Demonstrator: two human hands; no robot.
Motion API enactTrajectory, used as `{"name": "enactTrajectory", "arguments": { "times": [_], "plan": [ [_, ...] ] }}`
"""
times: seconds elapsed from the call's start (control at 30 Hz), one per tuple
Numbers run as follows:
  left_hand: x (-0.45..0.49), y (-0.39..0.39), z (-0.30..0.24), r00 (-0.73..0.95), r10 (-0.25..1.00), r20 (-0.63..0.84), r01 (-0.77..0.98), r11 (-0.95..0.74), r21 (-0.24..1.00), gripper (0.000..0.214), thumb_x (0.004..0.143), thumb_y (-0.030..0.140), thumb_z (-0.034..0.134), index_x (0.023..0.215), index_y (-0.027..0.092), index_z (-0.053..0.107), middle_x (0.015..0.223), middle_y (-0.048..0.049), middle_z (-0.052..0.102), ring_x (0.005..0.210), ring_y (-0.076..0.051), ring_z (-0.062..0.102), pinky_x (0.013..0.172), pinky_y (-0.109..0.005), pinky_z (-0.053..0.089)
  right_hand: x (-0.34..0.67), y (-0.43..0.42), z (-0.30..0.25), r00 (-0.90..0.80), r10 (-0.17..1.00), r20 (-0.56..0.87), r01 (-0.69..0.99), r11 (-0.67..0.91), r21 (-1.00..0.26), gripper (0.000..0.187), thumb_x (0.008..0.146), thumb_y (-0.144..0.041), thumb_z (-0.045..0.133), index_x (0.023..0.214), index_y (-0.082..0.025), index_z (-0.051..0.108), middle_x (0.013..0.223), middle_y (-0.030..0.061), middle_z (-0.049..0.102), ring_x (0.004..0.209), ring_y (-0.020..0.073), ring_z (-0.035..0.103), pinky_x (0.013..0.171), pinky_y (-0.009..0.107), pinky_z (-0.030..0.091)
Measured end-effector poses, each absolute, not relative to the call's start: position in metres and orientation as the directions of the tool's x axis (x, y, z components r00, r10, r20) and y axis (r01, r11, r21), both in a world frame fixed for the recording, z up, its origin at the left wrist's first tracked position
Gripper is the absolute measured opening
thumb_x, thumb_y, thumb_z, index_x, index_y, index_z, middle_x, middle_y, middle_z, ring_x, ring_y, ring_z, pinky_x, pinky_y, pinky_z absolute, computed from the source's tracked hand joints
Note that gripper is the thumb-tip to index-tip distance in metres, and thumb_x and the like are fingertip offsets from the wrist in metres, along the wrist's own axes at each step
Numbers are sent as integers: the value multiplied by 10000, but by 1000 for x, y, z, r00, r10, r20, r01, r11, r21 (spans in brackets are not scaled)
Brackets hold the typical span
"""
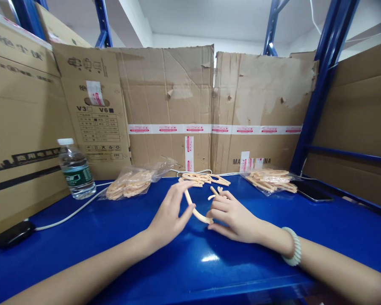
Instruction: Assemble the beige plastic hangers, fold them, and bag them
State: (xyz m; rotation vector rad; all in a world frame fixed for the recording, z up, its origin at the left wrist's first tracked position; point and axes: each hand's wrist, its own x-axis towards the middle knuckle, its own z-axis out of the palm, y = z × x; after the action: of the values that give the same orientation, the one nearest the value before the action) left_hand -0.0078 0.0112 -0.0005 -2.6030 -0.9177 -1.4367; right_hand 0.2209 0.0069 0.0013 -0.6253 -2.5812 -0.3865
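My left hand [170, 214] and my right hand [231, 216] meet over the middle of a blue metal shelf [114, 237]. Both pinch one thin curved peach plastic piece [195, 210], the left at its upper end and the right at its lower end. More small peach bits [216, 191] stick up from the right hand's fingers. A pale bead bracelet [292, 252] sits on my right wrist. Just behind the hands lies a loose pile of the same peach pieces [205, 179].
A clear bag of peach pieces [131, 183] lies at the back left, another bag [271, 179] at the back right beside a dark phone [313, 192]. A water bottle [75, 169], a white cable [66, 216] and a black device [14, 234] sit left. Cardboard boxes [168, 106] wall the back and sides.
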Motion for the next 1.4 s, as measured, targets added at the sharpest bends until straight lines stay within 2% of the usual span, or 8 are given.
{"name": "enactTrajectory", "arguments": {
  "times": [0.1,0.33,0.53,0.83,0.97,1.03,1.27,1.4],
  "plan": [
    [-5,1,-3,707,339,621,470,-881,-54,320,912,180,519,1228,189,466,1153,-93,623,1132,-248,555,1070,-544,327,221,8,-2,-789,343,510,489,853,182,304,981,-382,408,865,-166,588,815,51,596,804,180,512,909,410,305],
    [1,2,-16,709,535,460,511,-839,188,53,946,216,496,909,189,523,902,-18,618,808,-167,590,719,-275,464,218,9,-7,-805,287,519,459,856,239,338,983,-422,417,854,-163,592,725,16,590,726,158,506,914,402,288],
    [-2,4,-13,766,495,409,513,-855,75,95,917,183,467,825,189,486,821,-20,570,752,-187,526,686,-301,398,215,6,-6,-800,268,537,432,878,205,344,973,-424,433,819,-167,602,720,24,590,774,175,522,918,403,286],
    [-2,5,-19,777,428,461,431,-896,107,94,844,123,500,785,184,540,736,-8,614,703,-171,541,666,-295,380,212,7,-6,-772,425,474,341,905,-255,299,876,-455,607,758,-191,680,553,-42,504,624,128,489,787,332,341],
    [-4,5,-13,799,258,544,371,-922,-107,205,869,71,418,757,174,555,732,-29,635,702,-179,538,669,-316,378,216,12,-4,-703,511,495,349,854,-385,318,898,-466,569,809,-183,684,628,-11,587,598,122,489,723,306,391],
    [-6,6,-9,799,185,572,336,-926,-170,234,908,74,392,777,168,561,760,-38,651,721,-177,547,694,-320,389,220,17,-3,-654,537,533,400,843,-359,301,908,-451,560,833,-181,669,692,13,616,669,145,522,741,314,412],
    [-9,13,-9,823,221,523,298,-952,-67,163,952,117,430,1041,179,551,870,-24,678,789,-161,582,809,-315,418,228,36,-12,-672,499,548,522,843,-128,160,922,-323,563,1011,-225,654,1158,94,567,1085,229,498,959,430,382],
    [-10,13,-10,830,318,458,384,-922,-57,157,948,144,433,1025,187,563,898,-39,662,854,-188,585,851,-350,410,224,31,-12,-682,550,482,581,808,-100,149,922,-301,565,1019,-229,652,1043,73,607,993,219,523,920,421,395]
  ]
}}
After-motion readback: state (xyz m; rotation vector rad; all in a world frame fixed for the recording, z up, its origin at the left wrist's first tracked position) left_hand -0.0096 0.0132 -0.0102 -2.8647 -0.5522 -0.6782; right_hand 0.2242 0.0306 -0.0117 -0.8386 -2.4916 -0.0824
